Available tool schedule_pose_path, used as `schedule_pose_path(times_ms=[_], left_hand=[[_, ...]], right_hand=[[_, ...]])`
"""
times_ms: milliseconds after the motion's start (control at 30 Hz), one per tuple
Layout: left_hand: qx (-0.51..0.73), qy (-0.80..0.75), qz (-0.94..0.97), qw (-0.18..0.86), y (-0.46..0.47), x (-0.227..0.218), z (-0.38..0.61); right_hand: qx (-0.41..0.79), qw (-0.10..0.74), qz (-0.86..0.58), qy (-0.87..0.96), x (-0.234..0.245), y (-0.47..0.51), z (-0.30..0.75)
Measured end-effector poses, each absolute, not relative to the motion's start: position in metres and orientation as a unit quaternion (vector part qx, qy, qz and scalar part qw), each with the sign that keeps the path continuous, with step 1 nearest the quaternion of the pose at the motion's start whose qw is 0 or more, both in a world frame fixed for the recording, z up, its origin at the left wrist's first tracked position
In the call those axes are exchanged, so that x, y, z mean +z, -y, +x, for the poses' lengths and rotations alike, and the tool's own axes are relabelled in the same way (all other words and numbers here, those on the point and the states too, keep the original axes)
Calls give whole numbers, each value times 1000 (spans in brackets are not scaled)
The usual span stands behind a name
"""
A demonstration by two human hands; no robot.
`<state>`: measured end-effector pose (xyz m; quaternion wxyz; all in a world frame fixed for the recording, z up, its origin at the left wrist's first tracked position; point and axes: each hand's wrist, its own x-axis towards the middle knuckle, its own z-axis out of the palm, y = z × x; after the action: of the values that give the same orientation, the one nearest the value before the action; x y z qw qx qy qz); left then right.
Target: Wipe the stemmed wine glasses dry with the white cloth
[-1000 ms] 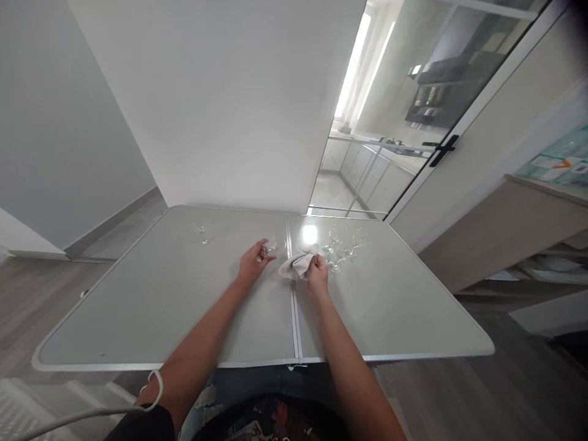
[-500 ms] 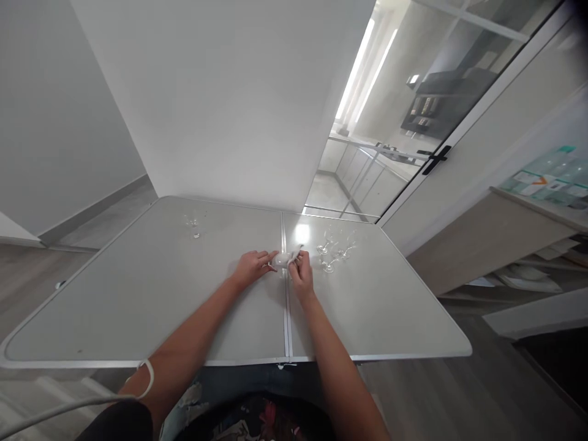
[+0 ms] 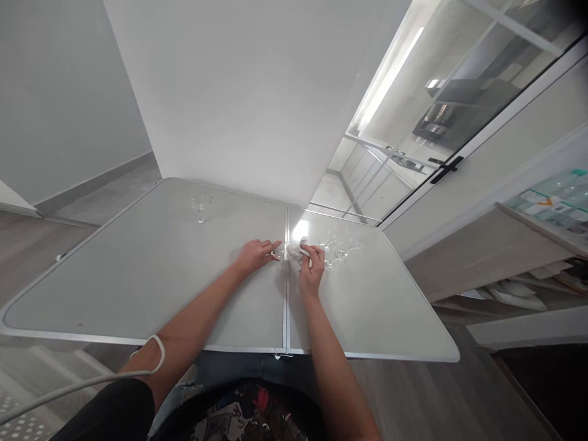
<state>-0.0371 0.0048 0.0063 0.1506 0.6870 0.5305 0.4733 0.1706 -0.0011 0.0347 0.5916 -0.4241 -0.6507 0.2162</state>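
My left hand (image 3: 256,255) pinches one end of a clear stemmed glass (image 3: 290,252), probably its foot. The glass lies sideways just above the table seam, its bowl toward my right hand (image 3: 312,269). In my right fingers is a small white cloth (image 3: 304,244), bunched against the bowl end. How far the cloth reaches into the glass I cannot tell. Several clear stemmed glasses (image 3: 339,254) stand close together to the right of my right hand. Another clear stemmed glass (image 3: 199,213) stands apart at the back left.
The light grey folding table (image 3: 151,269) has a metal-edged seam (image 3: 285,312) down its middle. A white wall panel (image 3: 243,104) rises behind it. On the right are a glazed door with a black handle (image 3: 446,168) and a shelf with plastic bottles (image 3: 555,199). A white cable (image 3: 87,383) loops over my left forearm.
My right hand with the cloth has shifted slightly right, away from the left hand, and its fingers have turned at the glass. My left hand keeps its hold. The camera view has tilted slightly.
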Motion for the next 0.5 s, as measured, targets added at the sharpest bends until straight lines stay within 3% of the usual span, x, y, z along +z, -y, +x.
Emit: schedule_pose_path(times_ms=[500], left_hand=[[492, -540, 671, 125, -11, 1, -51]], right_hand=[[166, 633, -562, 505, 38, 2, 180]])
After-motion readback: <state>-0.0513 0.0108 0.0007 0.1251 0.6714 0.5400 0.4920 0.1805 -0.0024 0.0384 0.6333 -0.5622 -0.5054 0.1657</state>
